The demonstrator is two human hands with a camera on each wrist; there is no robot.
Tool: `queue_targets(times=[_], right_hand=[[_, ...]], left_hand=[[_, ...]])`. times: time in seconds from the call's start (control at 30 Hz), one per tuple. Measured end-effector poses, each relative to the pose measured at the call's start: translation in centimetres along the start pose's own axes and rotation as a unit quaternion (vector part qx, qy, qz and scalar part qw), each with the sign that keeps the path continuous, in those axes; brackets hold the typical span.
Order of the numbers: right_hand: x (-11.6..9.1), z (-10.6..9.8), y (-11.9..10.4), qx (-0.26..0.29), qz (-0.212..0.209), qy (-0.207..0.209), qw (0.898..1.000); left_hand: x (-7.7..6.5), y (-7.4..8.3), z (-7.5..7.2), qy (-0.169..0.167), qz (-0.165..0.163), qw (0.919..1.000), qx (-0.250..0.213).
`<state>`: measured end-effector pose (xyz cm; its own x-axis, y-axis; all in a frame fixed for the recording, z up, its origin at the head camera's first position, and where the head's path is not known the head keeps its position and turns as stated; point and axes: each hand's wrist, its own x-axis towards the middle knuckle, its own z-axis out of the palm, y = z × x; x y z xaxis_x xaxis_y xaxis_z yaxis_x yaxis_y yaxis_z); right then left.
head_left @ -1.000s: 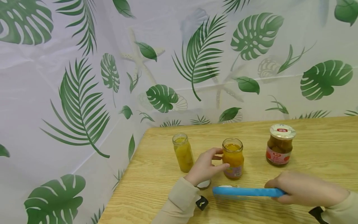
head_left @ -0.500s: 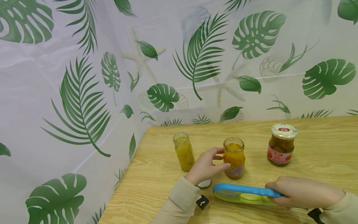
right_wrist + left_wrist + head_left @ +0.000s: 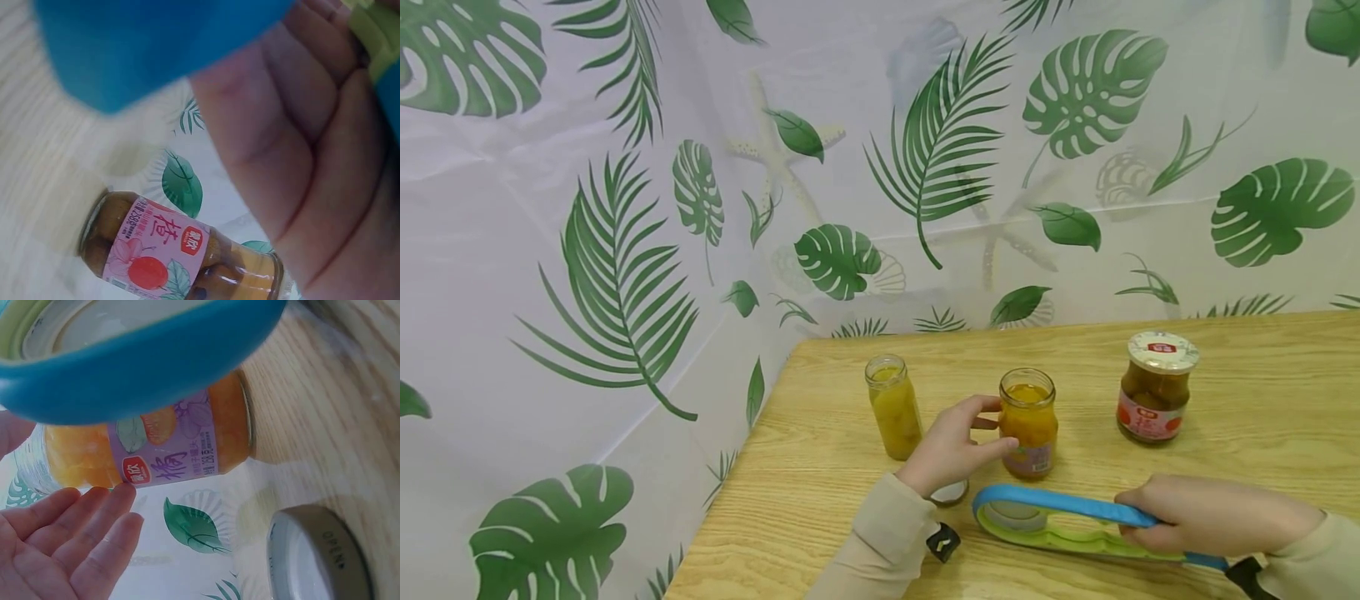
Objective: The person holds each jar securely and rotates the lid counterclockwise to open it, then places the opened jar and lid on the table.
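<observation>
Opener [image 3: 1063, 502]: gripped by the right hand's [image 3: 1213, 512] fingers, at five o'clock from the uncapped jar [image 3: 1033, 425]. Judged light, stiff; handle is the proper hold. Jar, held between the left hand's [image 3: 958, 446] thumb and fingers, is probably heavy, slick, breakable; mid-body grip advised. Concealed: part of opener behind right hand. Whether opener touches table [image 3: 820, 500]: cannot tell.

Yellow jar [image 3: 896, 415], lidded jar [image 3: 1152, 398] on table [image 3: 1270, 408]; leafy backdrop [image 3: 850, 183].
</observation>
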<state>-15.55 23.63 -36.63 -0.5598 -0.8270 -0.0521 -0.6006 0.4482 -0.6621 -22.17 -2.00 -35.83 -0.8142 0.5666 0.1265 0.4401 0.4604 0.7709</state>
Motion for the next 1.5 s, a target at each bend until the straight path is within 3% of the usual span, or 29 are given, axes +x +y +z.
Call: queue_targets(times=[0.1, 0.2, 0.4, 0.47, 0.53, 0.77, 0.9, 1.1, 1.5], right_hand=[[-0.1, -0.1, 0.1, 0.021, 0.0, -0.006, 1.0], [-0.3, 0.3, 1.5, 0.045, 0.02, -0.013, 0.999], [-0.9, 2.1, 9.8, 0.096, 0.075, -0.035, 0.992], [-1.0, 2.4, 11.3, 0.107, 0.086, -0.039, 0.99], [-0.9, 2.0, 9.6, 0.109, 0.09, -0.038, 0.989], [-0.7, 1.4, 7.1, 0.108, 0.086, -0.035, 0.99], [-0.4, 0.2, 2.6, 0.104, 0.062, -0.032, 0.992], [-0.3, 0.3, 3.4, 0.094, 0.045, -0.044, 0.994], [-0.6, -0.5, 0.4, 0.053, 0.041, -0.017, 0.998]], left_hand=[[0.0, 0.0, 0.0, 0.0, 0.001, 1.0, -0.002], [0.0, 0.0, 0.1, -0.001, 0.001, 1.0, -0.003], [-0.1, 0.0, 0.0, -0.004, 0.005, 1.0, -0.005], [-0.1, 0.0, 0.0, -0.004, 0.004, 1.0, -0.007], [-0.1, 0.0, 0.0, -0.004, 0.004, 0.9999, -0.009], [-0.1, -0.1, -0.1, -0.007, 0.003, 0.9999, -0.01], [-0.1, -0.1, -0.1, -0.008, 0.001, 0.9999, -0.011], [-0.1, 0.0, -0.1, -0.009, -0.002, 0.9999, -0.013], [-0.1, 0.0, -0.1, -0.008, -0.007, 0.9999, -0.009]])
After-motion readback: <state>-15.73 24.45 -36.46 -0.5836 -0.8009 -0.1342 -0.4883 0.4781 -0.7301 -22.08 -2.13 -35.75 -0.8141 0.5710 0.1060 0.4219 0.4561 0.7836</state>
